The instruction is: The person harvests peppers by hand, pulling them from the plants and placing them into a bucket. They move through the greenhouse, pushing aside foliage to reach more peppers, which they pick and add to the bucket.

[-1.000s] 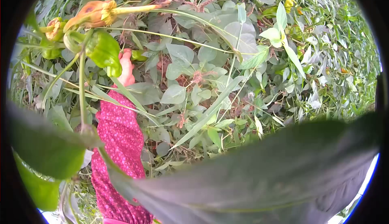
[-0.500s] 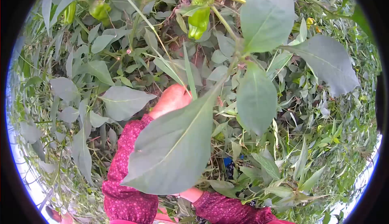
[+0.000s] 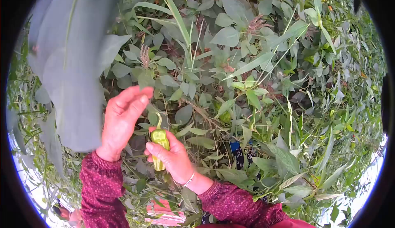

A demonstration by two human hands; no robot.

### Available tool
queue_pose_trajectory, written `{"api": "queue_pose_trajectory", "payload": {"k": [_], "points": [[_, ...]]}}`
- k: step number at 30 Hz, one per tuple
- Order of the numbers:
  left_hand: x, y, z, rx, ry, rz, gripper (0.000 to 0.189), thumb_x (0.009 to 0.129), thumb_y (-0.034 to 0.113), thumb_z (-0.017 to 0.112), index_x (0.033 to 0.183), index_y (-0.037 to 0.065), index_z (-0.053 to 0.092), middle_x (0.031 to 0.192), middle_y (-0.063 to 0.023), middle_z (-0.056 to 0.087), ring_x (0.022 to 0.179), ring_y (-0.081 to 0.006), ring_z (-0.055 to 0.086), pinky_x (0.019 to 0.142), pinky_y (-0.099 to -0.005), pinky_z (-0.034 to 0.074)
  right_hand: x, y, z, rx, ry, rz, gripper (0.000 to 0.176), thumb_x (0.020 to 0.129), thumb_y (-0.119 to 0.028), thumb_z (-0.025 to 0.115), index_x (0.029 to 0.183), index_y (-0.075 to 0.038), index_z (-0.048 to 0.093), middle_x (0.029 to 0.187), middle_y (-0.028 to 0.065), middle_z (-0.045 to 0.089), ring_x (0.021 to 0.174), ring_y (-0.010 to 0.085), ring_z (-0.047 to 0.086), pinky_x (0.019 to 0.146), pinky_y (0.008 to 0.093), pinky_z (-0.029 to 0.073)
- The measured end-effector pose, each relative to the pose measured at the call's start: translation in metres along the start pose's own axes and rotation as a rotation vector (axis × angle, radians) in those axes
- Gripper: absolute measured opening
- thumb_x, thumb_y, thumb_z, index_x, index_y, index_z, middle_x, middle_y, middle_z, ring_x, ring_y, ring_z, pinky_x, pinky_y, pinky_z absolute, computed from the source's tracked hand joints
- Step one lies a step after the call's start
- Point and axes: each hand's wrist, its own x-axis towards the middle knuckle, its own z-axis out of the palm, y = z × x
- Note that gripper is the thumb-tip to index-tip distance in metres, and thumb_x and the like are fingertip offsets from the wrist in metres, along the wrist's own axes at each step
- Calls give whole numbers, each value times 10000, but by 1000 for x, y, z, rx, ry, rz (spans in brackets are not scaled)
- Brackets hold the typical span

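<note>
A green pepper [image 3: 159, 139] with a curved stem pointing up lies in my right hand [image 3: 175, 158]. My thumb presses across its front, and the fingers are behind it. My left hand [image 3: 125, 114] is up and to the left of the pepper, among the leaves. Its fingers are loosely bent with the thumb a little apart from them, and I see nothing held there. A large blurred leaf [image 3: 74, 71] hangs close to the camera at the left, beside my left hand.
Dense leafy plants and grass blades [image 3: 179, 20] fill the ground ahead. Pink-and-white material [image 3: 164, 213] shows below my hands. A dark patterned thing with some blue [image 3: 242, 156] is partly hidden by leaves to the right.
My right hand has come out from behind a leaf, and the green pepper now shows in it. My left hand has shifted left. The view has moved, and the hanging peppers have left it.
</note>
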Motion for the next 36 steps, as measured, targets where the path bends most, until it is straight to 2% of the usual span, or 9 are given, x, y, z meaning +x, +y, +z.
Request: {"api": "queue_pose_trajectory", "payload": {"k": [3, 5, 12, 24, 27, 28, 30, 32, 36], "points": [[69, -14, -10, -22, 234, 158, 240, 888, 81, 502, 1104, 24, 588, 1114, -85, 597, 973, -192, 587, 880, -309, 443, 4, 10, -1, 6, 124, -52, 401, 846, -144, 643, 1204, -83, 474, 880, -21, 564, 757, 77, 561, 629, 226, 489], [112, -34, -29, 849, 321, 490, 262, 829, 18, 506, 1076, -3, 591, 1109, -131, 585, 971, -233, 598, 852, -321, 470, 4, 12, 2, 13, 100, -17, 387, 840, -132, 648, 1187, -79, 484, 861, -19, 559, 723, 68, 539, 609, 219, 472], [181, 10, -28, 1848, 211, 229, 130, 760, 30, 526, 846, 3, 620, 923, -176, 622, 880, -319, 617, 730, -390, 511, 8, 16, -1, -61, 41, 7, 326, 829, -131, 665, 1097, -53, 497, 810, -17, 544, 662, 60, 502, 583, 208, 446], [238, 23, -72, 1976, 228, -314, 273, 875, 198, 511, 1100, 90, 622, 1064, -100, 634, 1015, -245, 599, 776, -369, 500, 10, 8, -3, -59, 68, 41, 346, 833, -101, 651, 1147, -71, 511, 829, -13, 567, 670, 74, 536, 576, 208, 440], [256, -21, -115, 1837, 435, -96, 314, 892, 290, 467, 1116, 115, 602, 1120, -99, 595, 1029, -271, 580, 852, -400, 466, 10, 5, -2, -80, 89, 81, 342, 834, -111, 652, 1144, -73, 513, 822, -16, 562, 668, 73, 534, 572, 208, 435], [251, -28, -110, 2033, 450, 72, 280, 828, 301, 511, 1013, 135, 639, 912, -101, 634, 953, -313, 556, 749, -428, 415, 10, 6, -1, -85, 86, 85, 341, 834, -115, 653, 1143, -75, 514, 822, -17, 561, 669, 72, 534, 573, 208, 436], [258, -47, -118, 1973, 447, 119, 291, 825, 308, 517, 1021, 128, 634, 924, -102, 632, 974, -316, 544, 748, -421, 415, 10, 6, 0, -90, 81, 89, 341, 834, -121, 654, 1142, -78, 514, 824, -18, 561, 675, 71, 534, 580, 209, 438], [236, -7, -80, 1993, 262, -118, 313, 841, 334, 508, 1044, 125, 620, 994, -98, 626, 981, -273, 522, 801, -419, 410, 9, 4, 2, -93, 71, 91, 342, 834, -124, 655, 1142, -81, 515, 829, -19, 561, 684, 71, 535, 590, 210, 443], [215, -13, -59, 1658, 327, 97, 297, 835, 257, 497, 1062, 86, 583, 982, -117, 607, 942, -262, 556, 828, -465, 388, 9, 12, 3, -104, 85, 97, 347, 833, -142, 659, 1143, -83, 515, 843, -16, 569, 705, 75, 538, 613, 220, 457]]}}
